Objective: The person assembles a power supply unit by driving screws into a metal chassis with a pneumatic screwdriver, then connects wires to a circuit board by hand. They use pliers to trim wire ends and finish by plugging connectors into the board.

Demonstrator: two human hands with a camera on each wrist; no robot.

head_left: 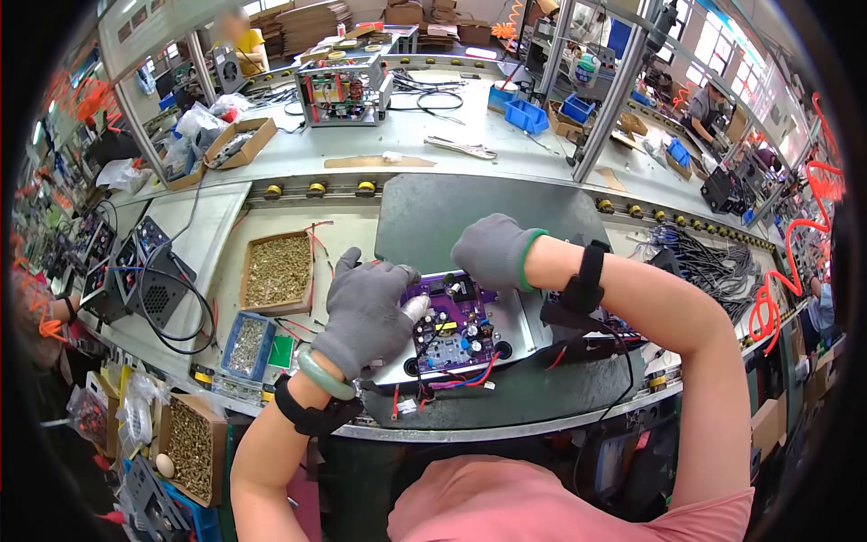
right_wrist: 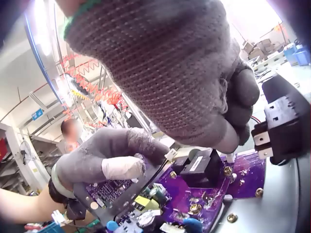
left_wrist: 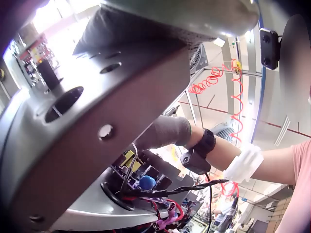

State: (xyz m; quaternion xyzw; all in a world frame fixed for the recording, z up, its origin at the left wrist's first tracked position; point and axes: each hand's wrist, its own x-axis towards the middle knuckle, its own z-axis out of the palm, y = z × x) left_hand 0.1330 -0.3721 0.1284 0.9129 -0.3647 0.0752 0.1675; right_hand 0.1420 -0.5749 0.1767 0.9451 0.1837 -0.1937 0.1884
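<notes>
A purple circuit board (head_left: 456, 330) crowded with components sits in a shallow metal case (head_left: 519, 330). My grey-gloved left hand (head_left: 366, 312) lies over the case's left side, its white-wrapped thumb (right_wrist: 124, 167) pointing inward above the board. Beside its index fingertip is a small white connector (right_wrist: 171, 154) on a dark cable. My gloved right hand (head_left: 492, 253) reaches over the board's far edge, with curled fingers (right_wrist: 245, 87) low beside a black block-shaped component (right_wrist: 199, 167). I cannot tell what its hidden fingertips hold. A black socket with metal tabs (right_wrist: 284, 128) stands just beyond them.
A carton of small brass-coloured parts (head_left: 277, 271) and a blue bin (head_left: 247, 345) stand left of the case. Black cables (head_left: 709, 271) are heaped at right. Loose red and blue wires (head_left: 470, 379) hang at the case's near side. A dark green mat (head_left: 424, 212) lies underneath.
</notes>
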